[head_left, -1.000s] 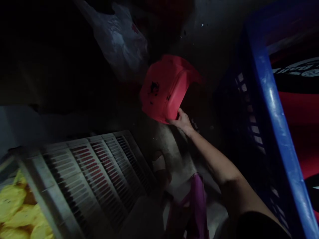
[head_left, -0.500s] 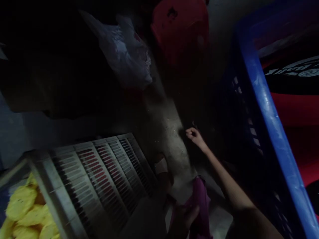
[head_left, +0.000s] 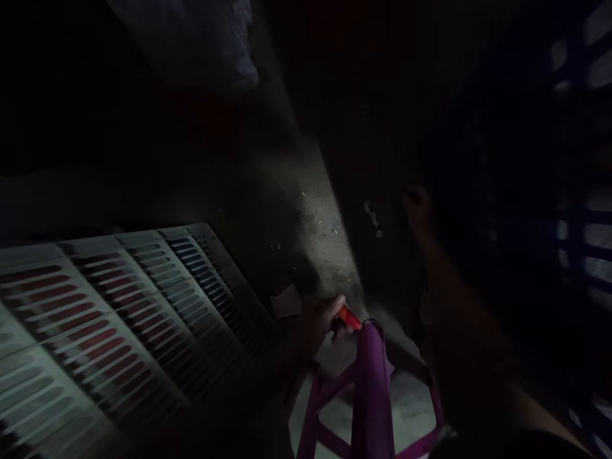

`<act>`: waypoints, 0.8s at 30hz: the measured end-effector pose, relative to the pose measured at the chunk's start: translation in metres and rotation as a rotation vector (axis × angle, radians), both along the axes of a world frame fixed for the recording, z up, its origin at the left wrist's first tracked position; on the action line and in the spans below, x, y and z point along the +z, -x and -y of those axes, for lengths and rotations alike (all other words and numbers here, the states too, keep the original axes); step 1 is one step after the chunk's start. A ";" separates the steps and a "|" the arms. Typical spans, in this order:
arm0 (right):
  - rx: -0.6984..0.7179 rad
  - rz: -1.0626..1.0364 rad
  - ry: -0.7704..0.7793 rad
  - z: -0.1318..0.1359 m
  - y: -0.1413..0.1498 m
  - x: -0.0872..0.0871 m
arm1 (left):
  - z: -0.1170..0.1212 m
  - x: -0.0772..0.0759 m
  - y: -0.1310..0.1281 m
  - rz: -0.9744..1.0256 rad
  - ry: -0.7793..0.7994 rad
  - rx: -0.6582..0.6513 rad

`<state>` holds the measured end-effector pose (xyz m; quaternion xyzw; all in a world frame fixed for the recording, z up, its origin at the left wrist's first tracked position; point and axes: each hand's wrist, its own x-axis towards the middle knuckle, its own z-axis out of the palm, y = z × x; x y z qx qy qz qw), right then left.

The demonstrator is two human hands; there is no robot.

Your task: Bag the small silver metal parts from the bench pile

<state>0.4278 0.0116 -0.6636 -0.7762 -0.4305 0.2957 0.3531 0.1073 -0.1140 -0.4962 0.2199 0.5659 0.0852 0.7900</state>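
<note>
My left hand [head_left: 321, 324] is closed round a short red-orange stick-like thing [head_left: 350, 317]; its exact kind does not show. The tip of that thing points at the top end of a purple plastic frame [head_left: 373, 382] with slanting struts, just below the hand. Whether the two touch, I cannot tell. Out to the right, in deep shadow, my right hand [head_left: 419, 203] hangs over the floor with its fingers curled together. Anything between those fingers is hidden by the dark.
On the left stands a pale slatted plastic crate [head_left: 153, 299] with red stuff showing through. A dark blue crate [head_left: 540, 210] rises at the right. White scraps [head_left: 373, 220] lie on the concrete floor [head_left: 325, 223]. A plastic bag [head_left: 205, 44] is at the top.
The view has tilted down. My left hand has risen from beside the purple frame, and the red-orange thing now shows in it. My right hand appears further right and up, in darker shadow.
</note>
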 end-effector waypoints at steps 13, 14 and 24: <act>0.294 0.491 0.254 -0.103 -0.048 -0.005 | -0.053 -0.084 -0.014 0.174 -0.027 0.444; 0.296 0.493 0.295 -0.104 -0.047 -0.001 | -0.060 -0.090 -0.018 0.171 -0.027 0.449; 0.682 0.044 0.164 -0.047 0.062 0.057 | -0.132 -0.150 -0.059 0.293 0.214 0.611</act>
